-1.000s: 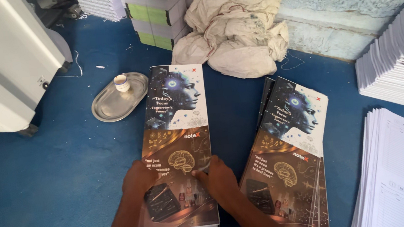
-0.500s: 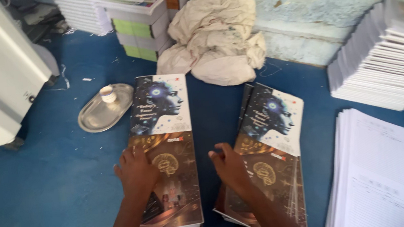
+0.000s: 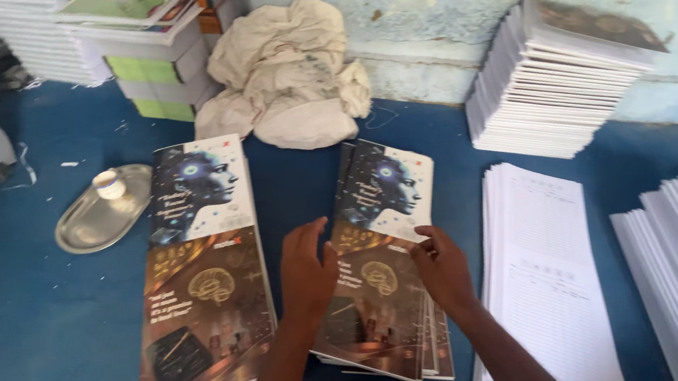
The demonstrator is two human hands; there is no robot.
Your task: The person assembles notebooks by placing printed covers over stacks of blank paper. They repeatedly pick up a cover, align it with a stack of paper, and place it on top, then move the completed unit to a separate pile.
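Under both hands point(image 3: 307, 269), half-hidden cover stack point(image 3: 379, 211)

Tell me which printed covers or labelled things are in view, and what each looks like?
Left cover stack: beside the left hand, tall, dark with a blue head above a golden brain.
Right cover stack: under both hands, right hand at its edge, same design.
Ruled sheets: right, white.

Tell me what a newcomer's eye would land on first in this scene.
Two stacks of long printed covers showing a blue glowing head over a golden brain lie on the blue floor: the neat left stack and the fanned right stack, where the left hand and right hand rest. Behind them a crumpled cream cloth slumps against the pale wall, and an oval metal tray holding a small white cup sits left of the covers.
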